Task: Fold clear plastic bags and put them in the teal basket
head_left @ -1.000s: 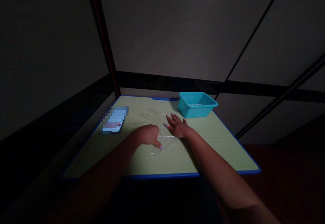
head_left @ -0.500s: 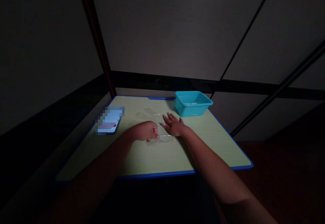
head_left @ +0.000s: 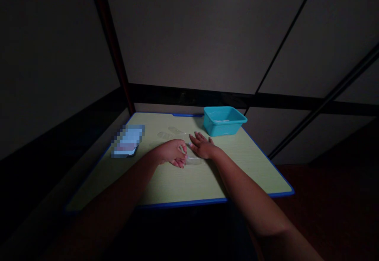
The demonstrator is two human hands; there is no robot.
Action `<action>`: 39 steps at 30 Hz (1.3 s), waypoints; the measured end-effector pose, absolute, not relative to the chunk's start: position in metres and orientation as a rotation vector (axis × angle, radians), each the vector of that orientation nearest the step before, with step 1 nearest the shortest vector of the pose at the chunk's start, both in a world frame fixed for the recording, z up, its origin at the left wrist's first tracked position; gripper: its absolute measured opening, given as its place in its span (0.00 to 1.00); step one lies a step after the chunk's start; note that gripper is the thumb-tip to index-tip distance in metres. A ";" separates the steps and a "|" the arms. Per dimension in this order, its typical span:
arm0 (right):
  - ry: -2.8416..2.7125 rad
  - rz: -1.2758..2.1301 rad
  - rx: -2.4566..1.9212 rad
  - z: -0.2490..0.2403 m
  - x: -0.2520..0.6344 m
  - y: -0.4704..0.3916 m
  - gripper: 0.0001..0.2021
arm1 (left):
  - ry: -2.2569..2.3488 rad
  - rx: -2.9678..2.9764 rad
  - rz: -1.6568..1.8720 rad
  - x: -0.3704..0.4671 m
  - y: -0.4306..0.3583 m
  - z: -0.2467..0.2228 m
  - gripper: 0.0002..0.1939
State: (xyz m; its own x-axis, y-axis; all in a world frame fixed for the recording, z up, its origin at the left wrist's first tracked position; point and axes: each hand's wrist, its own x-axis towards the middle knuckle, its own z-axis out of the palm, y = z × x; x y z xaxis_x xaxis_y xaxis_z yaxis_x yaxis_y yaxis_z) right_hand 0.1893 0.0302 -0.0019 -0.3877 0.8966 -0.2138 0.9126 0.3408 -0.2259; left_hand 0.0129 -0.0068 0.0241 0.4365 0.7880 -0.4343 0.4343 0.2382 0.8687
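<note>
A thin clear plastic sheet point(head_left: 195, 161) lies creased on the pale table point(head_left: 177, 188), its outline hard to follow. At its far left are rounded, finger-like lobes point(head_left: 166, 135), much like those of a disposable glove. Thumb and forefinger of my left hand point(head_left: 171, 151) pinch the near part of the plastic, while the other fingers curl below. My right hand point(head_left: 203, 146) rests palm down with its fingers spread, pressing on the plastic just right of the left hand. Both hands hide the middle of the sheet.
Behind my right hand, a turquoise basket point(head_left: 223, 128) with something whitish inside stands at the table's back right. A phone point(head_left: 128, 141), partly pixelated, lies at the left. A blue edge rims the table, and panelled walls point(head_left: 189, 36) rise behind and to the left.
My left hand has turned a little, and its lower fingers have loosened and show more. The near part of the plastic has shifted or folded. My right hand stays put.
</note>
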 end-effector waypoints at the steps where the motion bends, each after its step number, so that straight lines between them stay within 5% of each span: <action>1: 2.534 -0.478 1.707 -0.002 0.189 0.031 0.31 | 1.180 1.385 0.348 0.012 -0.007 0.025 0.12; 9: 2.526 -0.477 1.700 -0.002 0.189 0.031 0.31 | 1.182 1.493 0.334 0.006 -0.006 0.033 0.07; 28: 2.529 -0.472 1.693 -0.002 0.190 0.030 0.33 | 0.941 1.700 -0.101 -0.026 -0.004 0.050 0.14; 35: 2.537 -0.476 1.685 -0.003 0.190 0.030 0.33 | 1.279 1.949 0.373 -0.031 0.011 0.036 0.12; 39: 2.527 -0.461 1.673 -0.001 0.190 0.029 0.35 | 1.284 2.063 0.507 -0.025 0.017 0.028 0.18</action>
